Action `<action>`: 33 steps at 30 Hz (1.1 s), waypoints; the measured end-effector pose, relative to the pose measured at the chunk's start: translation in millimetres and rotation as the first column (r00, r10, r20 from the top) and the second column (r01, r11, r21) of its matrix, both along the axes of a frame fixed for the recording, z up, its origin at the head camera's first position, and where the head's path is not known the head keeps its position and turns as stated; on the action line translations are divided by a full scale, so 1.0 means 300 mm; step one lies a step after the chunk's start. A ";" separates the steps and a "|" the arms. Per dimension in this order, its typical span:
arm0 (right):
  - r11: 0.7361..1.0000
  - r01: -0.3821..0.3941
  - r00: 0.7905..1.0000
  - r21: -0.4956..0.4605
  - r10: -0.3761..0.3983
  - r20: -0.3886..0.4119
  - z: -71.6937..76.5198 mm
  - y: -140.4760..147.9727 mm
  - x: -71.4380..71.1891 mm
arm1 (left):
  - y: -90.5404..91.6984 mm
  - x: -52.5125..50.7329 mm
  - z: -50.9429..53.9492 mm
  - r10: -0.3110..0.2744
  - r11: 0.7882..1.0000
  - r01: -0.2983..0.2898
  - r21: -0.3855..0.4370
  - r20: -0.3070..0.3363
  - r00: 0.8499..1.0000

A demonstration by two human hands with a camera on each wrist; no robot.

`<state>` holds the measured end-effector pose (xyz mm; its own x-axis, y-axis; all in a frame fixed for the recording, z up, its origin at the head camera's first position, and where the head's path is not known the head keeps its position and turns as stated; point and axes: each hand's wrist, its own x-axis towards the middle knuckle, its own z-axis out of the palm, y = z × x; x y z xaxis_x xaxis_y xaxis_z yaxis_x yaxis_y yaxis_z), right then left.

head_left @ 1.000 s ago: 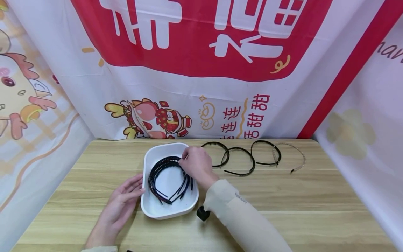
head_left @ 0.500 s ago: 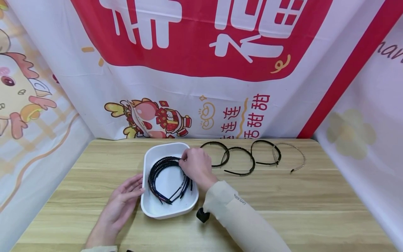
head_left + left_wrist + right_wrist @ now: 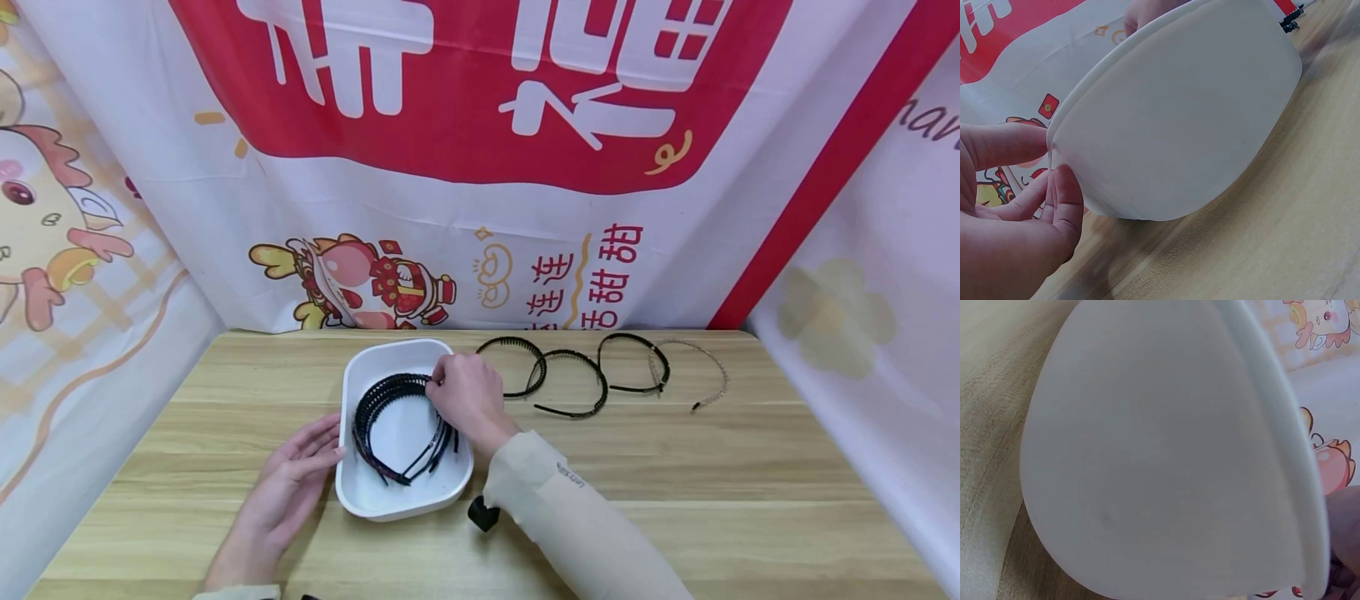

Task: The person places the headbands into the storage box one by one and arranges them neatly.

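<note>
A white plastic basin (image 3: 375,505) holds several black toothed headbands (image 3: 375,408), nested in one bundle. My left hand (image 3: 298,475) is at the basin's left wall; in the left wrist view its thumb reaches over the rim and its fingertips (image 3: 1067,194) press the outside, pinching it. My right hand (image 3: 468,396) reaches over the basin's right rim and pinches the upper right part of the headbands. How many it holds is hidden by the hand. In the right wrist view the basin's outer wall (image 3: 1147,456) covers most of the frame, with the hand only partly visible at the right edge.
Right of the basin, along the table's back edge, lie a black toothed headband (image 3: 542,367), another black headband (image 3: 606,392), a plain black one (image 3: 637,337) and a thin light-coloured one (image 3: 720,371). Printed cloth (image 3: 420,200) hangs behind the wooden table (image 3: 675,508).
Inside the basin the bundle has shifted slightly; a headband end that showed near its lower middle is no longer visible. Both hands have stayed almost in place.
</note>
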<state>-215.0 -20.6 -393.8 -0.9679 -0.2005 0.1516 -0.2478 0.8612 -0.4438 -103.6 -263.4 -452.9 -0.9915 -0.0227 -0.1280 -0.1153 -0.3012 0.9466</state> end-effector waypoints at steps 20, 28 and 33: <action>0.999 -0.033 0.999 0.036 0.034 -0.012 0.000 -0.001 0.011 | 0.003 -0.003 0.000 -0.003 1.000 0.003 -0.012 0.000 1.000; 0.999 -0.029 1.000 0.039 0.029 -0.009 -0.002 -0.004 0.008 | 0.003 -0.005 0.001 -0.005 1.000 0.005 -0.016 0.007 1.000; 0.998 -0.026 1.000 0.060 0.027 -0.012 -0.006 -0.005 0.003 | 0.000 -0.001 0.003 -0.001 1.000 0.002 -0.019 0.014 1.000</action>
